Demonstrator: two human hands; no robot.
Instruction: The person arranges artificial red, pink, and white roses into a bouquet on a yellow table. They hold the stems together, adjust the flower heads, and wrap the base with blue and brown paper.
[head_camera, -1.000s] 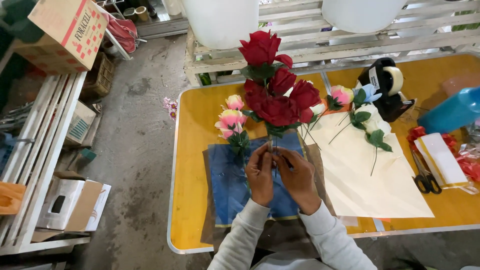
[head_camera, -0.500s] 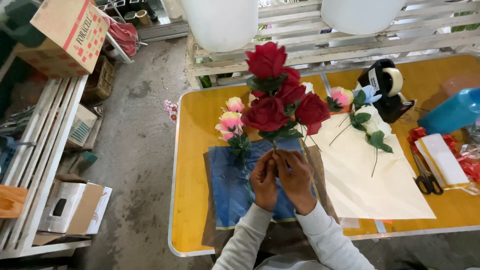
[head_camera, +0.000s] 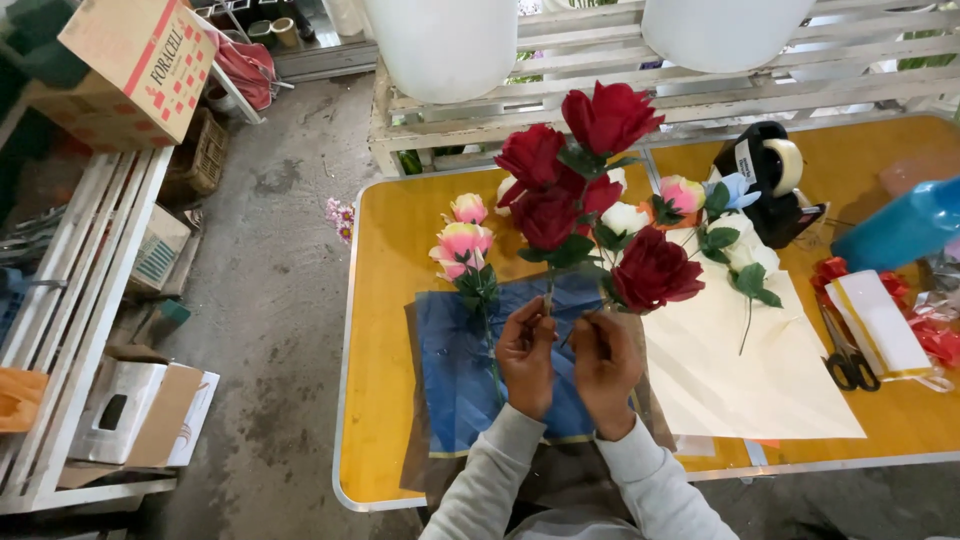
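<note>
My left hand (head_camera: 527, 355) and my right hand (head_camera: 603, 362) pinch the thin stems of a bunch of red artificial roses (head_camera: 590, 190) and hold it upright over a blue wrapping sheet (head_camera: 455, 370) on the yellow table (head_camera: 385, 300). The blooms spread apart, one red rose (head_camera: 655, 268) leaning to the right. A stem of pink roses (head_camera: 460, 245) lies on the blue sheet just left of my left hand. White and pink flowers (head_camera: 690, 205) lie behind the bunch on cream paper (head_camera: 750, 370).
A black tape dispenser (head_camera: 770, 185) stands at the back right, beside a blue object (head_camera: 900, 230). Scissors (head_camera: 845, 355), a white-and-gold paper pack (head_camera: 880, 320) and red ribbon (head_camera: 935, 335) lie at the right. Cardboard boxes (head_camera: 140, 55) and white racks (head_camera: 90, 260) stand to the left.
The red roses have spread apart and risen in view; one bloom now leans out to the right. Both hands stay together on the stems.
</note>
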